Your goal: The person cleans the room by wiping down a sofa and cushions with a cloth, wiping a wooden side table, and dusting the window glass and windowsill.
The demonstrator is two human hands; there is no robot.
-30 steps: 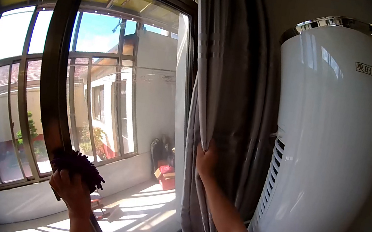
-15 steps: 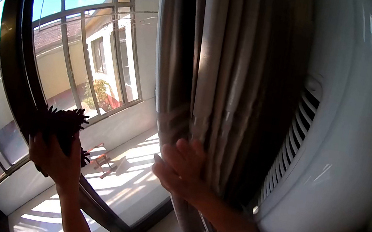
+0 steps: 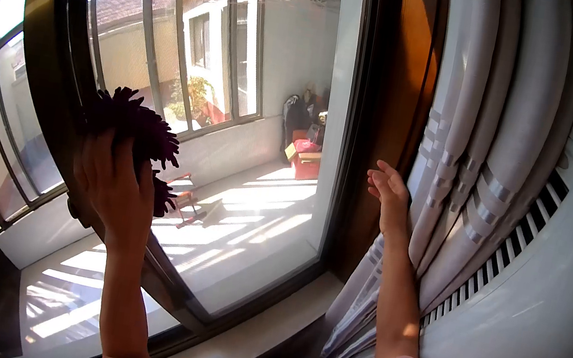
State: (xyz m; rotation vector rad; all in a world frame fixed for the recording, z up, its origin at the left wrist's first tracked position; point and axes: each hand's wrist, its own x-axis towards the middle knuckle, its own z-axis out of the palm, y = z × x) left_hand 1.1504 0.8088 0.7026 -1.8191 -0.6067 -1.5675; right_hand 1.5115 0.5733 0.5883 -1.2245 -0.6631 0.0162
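Note:
A dark purple chenille cleaning cloth (image 3: pixel 136 125), with thick noodle-like strands, is in my left hand (image 3: pixel 115 184). It rests against the dark upright window frame (image 3: pixel 55 64). My fingers wrap its near side, and part of it is hidden behind them. On the right, my right hand (image 3: pixel 391 196) is raised with its fingers stretched out and nothing in them. The back of that hand and the forearm lie against the pale grey curtain (image 3: pixel 461 132), bunched toward the right. The glass pane (image 3: pixel 276 147) stands between my two hands.
A white rounded appliance with a slatted vent (image 3: pixel 503 337) stands right of the curtain. A wooden jamb (image 3: pixel 407 70) and a window sill (image 3: pixel 262 327) border the pane. Beyond the glass are a sunlit floor, a red box (image 3: pixel 304 163) and a small red-framed item (image 3: pixel 188 200).
My right hand has moved right and the curtain with it, uncovering more glass and the wooden jamb. My left hand still holds the cloth at the frame. The view has shifted.

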